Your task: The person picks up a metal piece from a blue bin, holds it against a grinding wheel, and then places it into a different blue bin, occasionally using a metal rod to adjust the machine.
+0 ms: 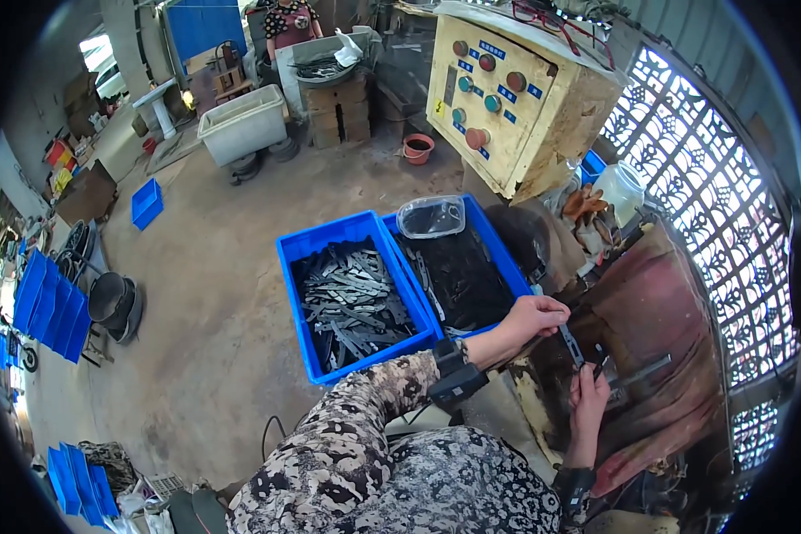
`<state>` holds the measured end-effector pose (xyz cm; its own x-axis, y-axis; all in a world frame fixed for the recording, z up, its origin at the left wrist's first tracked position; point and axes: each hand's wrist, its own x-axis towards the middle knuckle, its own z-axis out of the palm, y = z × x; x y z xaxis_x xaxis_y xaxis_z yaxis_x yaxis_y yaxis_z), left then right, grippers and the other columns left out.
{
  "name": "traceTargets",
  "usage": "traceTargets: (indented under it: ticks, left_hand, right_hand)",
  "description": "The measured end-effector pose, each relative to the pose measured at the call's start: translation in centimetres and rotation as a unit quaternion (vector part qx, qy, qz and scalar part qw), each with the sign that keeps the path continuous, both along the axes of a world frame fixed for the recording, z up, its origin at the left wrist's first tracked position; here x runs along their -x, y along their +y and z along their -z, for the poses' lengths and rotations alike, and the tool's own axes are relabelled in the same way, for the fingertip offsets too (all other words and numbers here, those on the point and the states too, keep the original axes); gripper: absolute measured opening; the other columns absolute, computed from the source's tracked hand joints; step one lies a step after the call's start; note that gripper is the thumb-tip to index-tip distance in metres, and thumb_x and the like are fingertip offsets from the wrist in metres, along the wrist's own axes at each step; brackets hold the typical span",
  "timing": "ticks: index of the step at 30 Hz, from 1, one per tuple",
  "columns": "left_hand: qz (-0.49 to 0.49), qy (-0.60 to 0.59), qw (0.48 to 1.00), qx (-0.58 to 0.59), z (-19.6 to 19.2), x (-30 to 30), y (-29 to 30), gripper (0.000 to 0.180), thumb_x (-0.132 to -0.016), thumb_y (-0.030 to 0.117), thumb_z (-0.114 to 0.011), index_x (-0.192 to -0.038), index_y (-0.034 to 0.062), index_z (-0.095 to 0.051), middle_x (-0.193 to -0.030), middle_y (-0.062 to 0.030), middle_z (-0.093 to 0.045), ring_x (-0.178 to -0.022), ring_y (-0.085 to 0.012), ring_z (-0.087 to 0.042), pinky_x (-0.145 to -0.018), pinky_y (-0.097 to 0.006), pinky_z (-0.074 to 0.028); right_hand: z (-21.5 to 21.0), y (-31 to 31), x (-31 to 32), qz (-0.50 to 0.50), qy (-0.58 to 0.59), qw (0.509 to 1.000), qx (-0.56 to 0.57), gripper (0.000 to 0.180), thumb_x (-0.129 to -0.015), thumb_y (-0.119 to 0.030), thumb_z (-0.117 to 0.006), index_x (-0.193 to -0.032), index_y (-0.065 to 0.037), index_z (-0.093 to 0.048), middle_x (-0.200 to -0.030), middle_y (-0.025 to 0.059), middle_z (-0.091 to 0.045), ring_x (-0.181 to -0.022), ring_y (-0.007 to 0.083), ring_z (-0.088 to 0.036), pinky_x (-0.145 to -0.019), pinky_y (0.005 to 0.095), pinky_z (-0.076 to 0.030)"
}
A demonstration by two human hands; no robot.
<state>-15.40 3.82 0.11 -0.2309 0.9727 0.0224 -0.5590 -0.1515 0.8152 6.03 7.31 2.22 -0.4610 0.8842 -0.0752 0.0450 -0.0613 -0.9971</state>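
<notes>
A narrow dark metal strip with holes point(570, 345) is stretched between my hands at the right. My left hand point(534, 319) pinches its upper end, with the fingertips pressed together. Around its lower end the fingers of my right hand point(586, 392) are closed. A small black piece sticks up beside the right fingertips; its kind I cannot make out. To the left of my hands, a blue bin point(292, 294) holds a heap of similar metal strips. Against it stands a second blue bin point(498, 249) with dark contents and a clear plastic tub point(431, 217) at its far end.
A yellowish control box point(498, 98) with coloured buttons rises ahead on the right. Reddish-brown cloth point(659, 311) covers the surface under my hands, with a metal bar point(645, 368) there. Farther off are a pale basin point(242, 125), a small orange bucket point(417, 149) and a person point(292, 25).
</notes>
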Motion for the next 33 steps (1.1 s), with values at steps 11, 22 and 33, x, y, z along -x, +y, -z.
traceTargets:
  ticks: [11, 22, 33]
  left_hand:
    - [-0.001, 0.025, 0.999, -0.021, 4.5, -6.9, 0.7, 0.022, -0.097, 0.024, -0.051, -0.105, 0.0068, -0.063, -0.085, 0.0021, -0.063, -0.071, -0.0085, -0.058, -0.066, -0.022, -0.048]
    - [-0.026, 0.413, 0.910, -0.023, 4.1, -5.8, 1.8, 0.014, -0.089, 0.014, -0.054, -0.097, 0.0031, -0.055, -0.077, -0.0165, -0.060, -0.081, -0.0355, -0.062, -0.069, -0.046, -0.046]
    - [-0.035, 0.550, 0.827, -0.112, 7.4, -11.0, 7.7, 0.015, -0.084, 0.016, -0.058, -0.087, 0.0014, -0.059, -0.086, -0.0209, -0.063, -0.087, -0.0416, -0.059, -0.075, -0.049, -0.047]
  right_hand:
    - [3.0, 1.2, -1.7, 0.058, -0.041, 0.997, 0.020, 0.018, -0.095, -0.026, -0.055, -0.089, -0.009, -0.058, -0.059, -0.0061, -0.045, -0.042, 0.0020, -0.033, -0.037, 0.0194, -0.022]
    - [15.2, 6.4, -19.3, 0.232, -0.253, 0.939, 0.010, 0.013, -0.093, -0.023, -0.051, -0.086, -0.012, -0.051, -0.055, -0.0014, -0.046, -0.040, 0.0099, -0.040, -0.036, 0.0254, -0.030]
    - [14.0, 4.2, -17.7, 0.236, -0.298, 0.919, 0.105, 0.023, -0.094, -0.029, -0.050, -0.100, -0.007, -0.054, -0.054, 0.0026, -0.049, -0.039, 0.0136, -0.042, -0.036, 0.0299, -0.032]
